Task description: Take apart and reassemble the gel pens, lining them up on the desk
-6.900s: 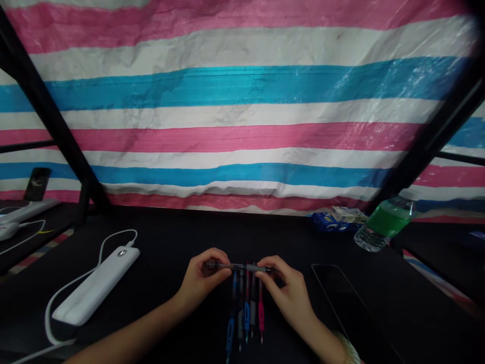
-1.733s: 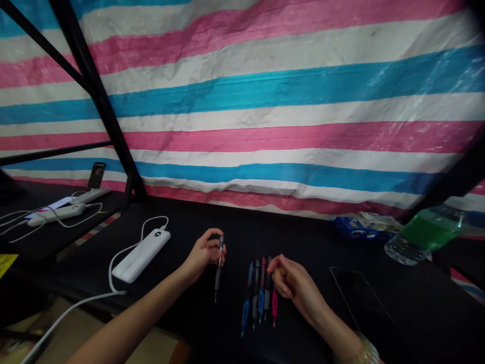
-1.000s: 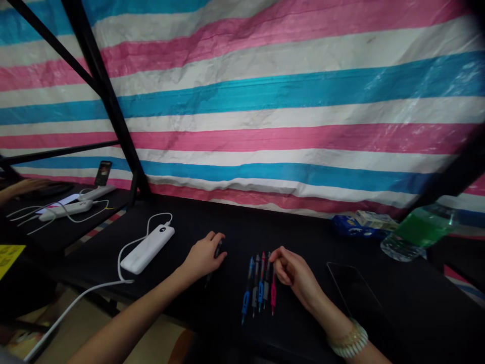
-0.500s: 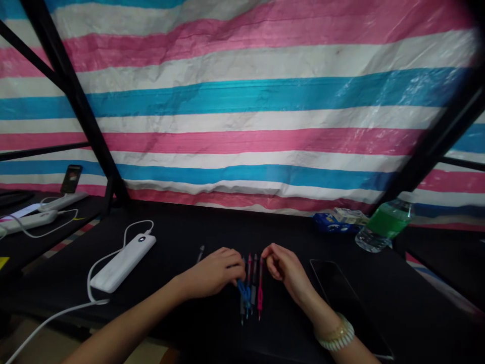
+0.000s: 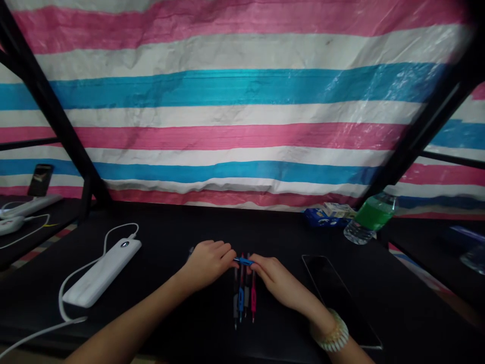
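Left hand (image 5: 208, 264) and right hand (image 5: 277, 280) pinch a blue pen (image 5: 245, 261), both ends seemingly covered.

Left hand (image 5: 210, 260) near right hand (image 5: 278, 280), fingers (image 5: 226, 254) curled.

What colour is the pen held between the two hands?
The visible part of the pen is blue, seen best in the head view.

held pen (image 5: 244, 261) blue, roughly level, gripped at both ends, crosswise over upper part of four others lying side by side, tips nearest: left grey pen (image 5: 235, 304), blue-grip pen (image 5: 241, 299), right grey pen (image 5: 246, 296), pink pen (image 5: 253, 298). clear pen (image 5: 191, 250) apart at left, mostly hidden.
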Motion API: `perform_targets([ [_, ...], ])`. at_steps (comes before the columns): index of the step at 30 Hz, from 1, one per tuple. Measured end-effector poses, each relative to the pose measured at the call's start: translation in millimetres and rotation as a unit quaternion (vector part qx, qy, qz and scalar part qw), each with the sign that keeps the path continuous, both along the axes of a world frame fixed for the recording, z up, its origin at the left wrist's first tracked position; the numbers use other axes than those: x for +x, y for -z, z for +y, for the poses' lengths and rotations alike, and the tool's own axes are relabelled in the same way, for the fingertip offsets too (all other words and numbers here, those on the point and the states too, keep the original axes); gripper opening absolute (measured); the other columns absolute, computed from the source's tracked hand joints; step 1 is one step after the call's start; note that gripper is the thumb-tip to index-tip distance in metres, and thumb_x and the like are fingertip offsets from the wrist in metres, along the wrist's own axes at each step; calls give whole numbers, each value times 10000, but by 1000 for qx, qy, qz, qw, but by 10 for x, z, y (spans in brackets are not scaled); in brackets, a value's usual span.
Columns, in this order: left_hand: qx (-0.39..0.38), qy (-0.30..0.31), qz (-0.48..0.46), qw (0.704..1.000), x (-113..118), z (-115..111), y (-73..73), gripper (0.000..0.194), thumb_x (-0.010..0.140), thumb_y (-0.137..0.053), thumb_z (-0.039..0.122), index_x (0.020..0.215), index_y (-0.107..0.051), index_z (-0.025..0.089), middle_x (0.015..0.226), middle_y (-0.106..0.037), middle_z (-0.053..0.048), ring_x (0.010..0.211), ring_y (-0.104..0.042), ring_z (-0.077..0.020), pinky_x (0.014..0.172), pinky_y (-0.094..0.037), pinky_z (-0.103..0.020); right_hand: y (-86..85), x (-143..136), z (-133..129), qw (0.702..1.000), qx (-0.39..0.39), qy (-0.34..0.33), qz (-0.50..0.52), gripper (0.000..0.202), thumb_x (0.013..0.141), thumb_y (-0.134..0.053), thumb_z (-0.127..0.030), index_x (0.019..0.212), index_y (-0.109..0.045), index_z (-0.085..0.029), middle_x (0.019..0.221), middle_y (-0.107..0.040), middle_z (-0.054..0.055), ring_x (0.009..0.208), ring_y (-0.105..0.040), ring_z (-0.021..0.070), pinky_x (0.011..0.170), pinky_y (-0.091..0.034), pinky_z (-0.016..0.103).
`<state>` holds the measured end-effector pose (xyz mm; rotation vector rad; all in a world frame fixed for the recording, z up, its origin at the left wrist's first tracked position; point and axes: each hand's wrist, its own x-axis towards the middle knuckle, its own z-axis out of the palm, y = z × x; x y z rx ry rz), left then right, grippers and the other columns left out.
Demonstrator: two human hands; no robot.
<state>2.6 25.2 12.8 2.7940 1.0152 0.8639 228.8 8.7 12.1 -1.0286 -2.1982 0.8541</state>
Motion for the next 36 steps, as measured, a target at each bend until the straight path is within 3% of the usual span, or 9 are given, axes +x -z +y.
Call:
perform_targets([
  [6,-30,-76,134,988,53,-67,62,291,960,-466,393,831,-603,171,699,-591,-50,499,-470,-155,509,-238,-250,62,-62,9,985,88,33,-143,214,903,-396,-68,808,-537,-196,701,-629,29,610,-562,168,586,-343,260],
  [10,-76,-81,133,985,43,-105,39,294,972,-426,393,837,-581,183,683,-615,-53,495,-526,-172,531,-322,-257,91,-85,-4,966,143,46,-208,238,872,-403,-16,890,-571,-183,758,-662,56,682,-592,190,613,-359,270],
  [17,-178,-60,129,974,-18,-112,-166,364,1001,-350,319,745,-575,192,645,-620,-25,585,-602,-186,557,-336,-261,101,-80,-25,952,245,51,-175,217,951,-420,-94,915,-615,-182,804,-653,72,778,-563,221,671,-411,307],
  [20,-144,-61,124,980,-39,-115,-223,291,996,-373,305,839,-592,198,769,-654,-16,680,-622,-182,603,-367,-265,52,-65,-39,974,199,73,-80,113,956,-529,-237,1019,-616,-202,875,-664,53,820,-583,210,731,-440,308],
  [22,-101,-57,129,985,-50,-112,-224,218,983,-396,277,930,-592,196,851,-650,-22,735,-620,-185,631,-385,-274,17,-59,-43,985,139,92,-54,124,962,-527,-286,969,-628,-215,835,-658,28,791,-599,195,731,-441,301],
  [25,-59,-41,137,988,-58,-99,-189,180,967,-410,233,970,-586,196,878,-630,-24,760,-602,-183,652,-396,-283,-11,-59,-30,990,69,107,-57,253,987,-454,-261,797,-614,-212,725,-630,3,712,-600,177,677,-419,280],
  [30,-2,-44,131,990,-59,-69,-115,195,972,-410,244,988,-597,193,858,-627,-32,749,-582,-192,650,-394,-302,1,-58,9,997,-6,78,-11,289,973,-451,-252,730,-598,-193,685,-622,-2,659,-584,159,635,-398,259],
  [34,29,-49,127,990,-67,-46,-72,195,970,-414,236,993,-604,195,845,-638,-29,713,-572,-188,628,-377,-304,26,-59,25,993,-33,109,37,19,823,-645,-192,824,-627,-186,740,-632,-3,686,-579,160,600,-386,243],
  [36,38,-51,128,990,-69,-36,-57,194,968,-415,226,992,-605,194,841,-645,-27,707,-572,-188,620,-369,-304,43,-60,35,991,-48,107,57,71,831,-647,-247,864,-639,-185,753,-642,6,687,-582,164,596,-390,246],
])
